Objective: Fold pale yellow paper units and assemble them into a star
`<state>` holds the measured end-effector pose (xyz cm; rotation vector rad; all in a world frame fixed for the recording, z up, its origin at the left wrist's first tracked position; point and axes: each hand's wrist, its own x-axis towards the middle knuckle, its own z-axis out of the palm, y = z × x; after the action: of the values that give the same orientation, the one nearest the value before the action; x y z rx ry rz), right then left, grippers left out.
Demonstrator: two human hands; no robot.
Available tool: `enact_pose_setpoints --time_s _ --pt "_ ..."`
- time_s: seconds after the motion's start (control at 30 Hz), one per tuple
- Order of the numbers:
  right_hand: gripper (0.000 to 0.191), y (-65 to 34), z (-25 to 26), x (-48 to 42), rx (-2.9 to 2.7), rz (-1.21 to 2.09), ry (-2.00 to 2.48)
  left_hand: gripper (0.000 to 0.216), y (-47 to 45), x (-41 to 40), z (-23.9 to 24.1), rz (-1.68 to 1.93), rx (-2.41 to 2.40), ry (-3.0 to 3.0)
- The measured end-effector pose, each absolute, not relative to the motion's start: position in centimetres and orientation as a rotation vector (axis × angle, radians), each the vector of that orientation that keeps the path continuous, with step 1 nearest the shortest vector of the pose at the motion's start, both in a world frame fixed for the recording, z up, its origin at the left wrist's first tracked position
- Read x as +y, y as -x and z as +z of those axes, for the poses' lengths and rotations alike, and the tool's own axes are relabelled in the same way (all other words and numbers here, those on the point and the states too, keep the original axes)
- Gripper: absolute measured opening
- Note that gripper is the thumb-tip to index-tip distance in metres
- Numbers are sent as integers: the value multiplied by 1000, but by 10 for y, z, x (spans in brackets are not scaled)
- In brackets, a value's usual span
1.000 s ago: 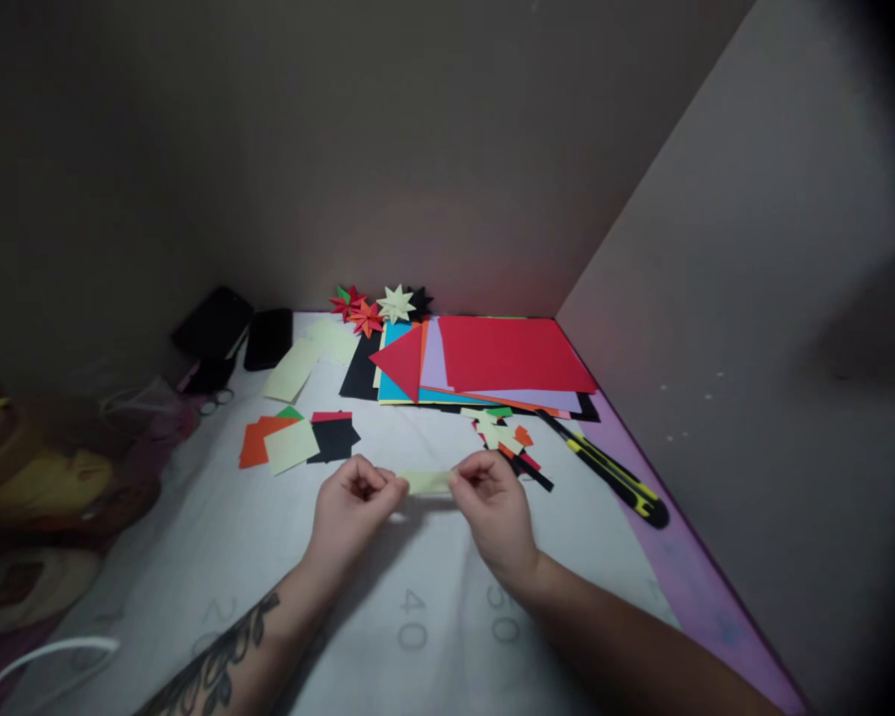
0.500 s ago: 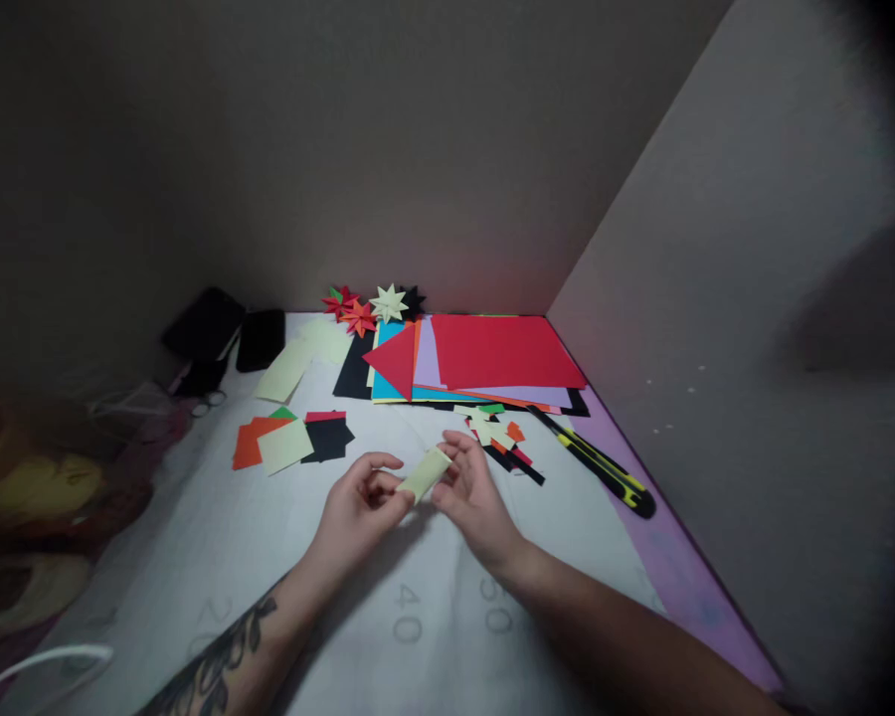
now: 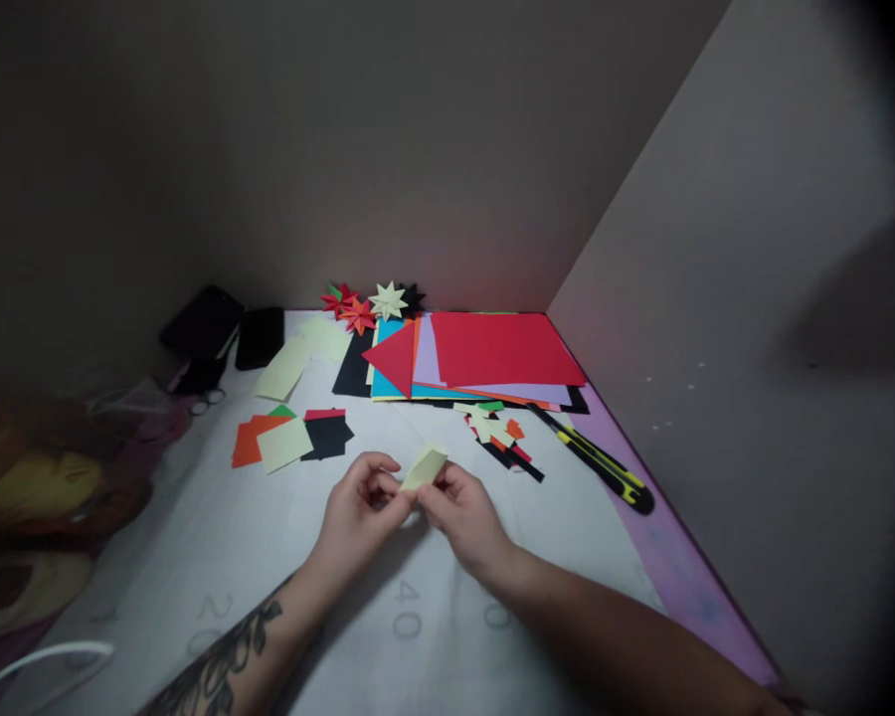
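Note:
A small folded pale yellow paper piece (image 3: 425, 465) is pinched between both my hands above the white mat (image 3: 216, 537). My left hand (image 3: 358, 517) grips its lower left end with thumb and fingers closed. My right hand (image 3: 458, 517) is closed on the same end from the right, and the paper's far end sticks up and to the right. My left forearm bears a tattoo.
Cut paper squares (image 3: 287, 440) lie left of the hands, small scraps (image 3: 499, 435) to the right. A stack of coloured sheets (image 3: 492, 353) and folded paper stars (image 3: 373, 301) sit at the back. A yellow-black utility knife (image 3: 601, 462) lies right. Dark cases (image 3: 224, 328) and scissors (image 3: 205, 401) are back left.
The paper strip, held flat and stretched between both hands a second ago, is now tilted up. My right hand has slid left to meet my left hand at one end.

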<state>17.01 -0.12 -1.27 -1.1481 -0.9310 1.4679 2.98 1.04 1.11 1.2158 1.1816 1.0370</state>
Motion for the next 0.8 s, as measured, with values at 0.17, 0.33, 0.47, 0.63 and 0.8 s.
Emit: enact_pose_setpoints --time_s 0.17,0.33,0.47,0.63,0.8 --pt "14 -170 -15 5 -767 1504 1097 29 -30 11 13 1005 1225 -1229" --pt "20 -183 -6 19 -642 1441 1070 30 -31 10 13 958 1221 -1209" --pt "18 -195 0 28 -590 1357 1075 31 -30 12 14 967 1241 -1166" --pt "17 -192 -3 23 -670 1496 1045 32 -28 15 12 997 1247 -1122" --pt "22 -181 -7 15 -726 1549 1101 32 -30 13 6 934 1190 -1149"
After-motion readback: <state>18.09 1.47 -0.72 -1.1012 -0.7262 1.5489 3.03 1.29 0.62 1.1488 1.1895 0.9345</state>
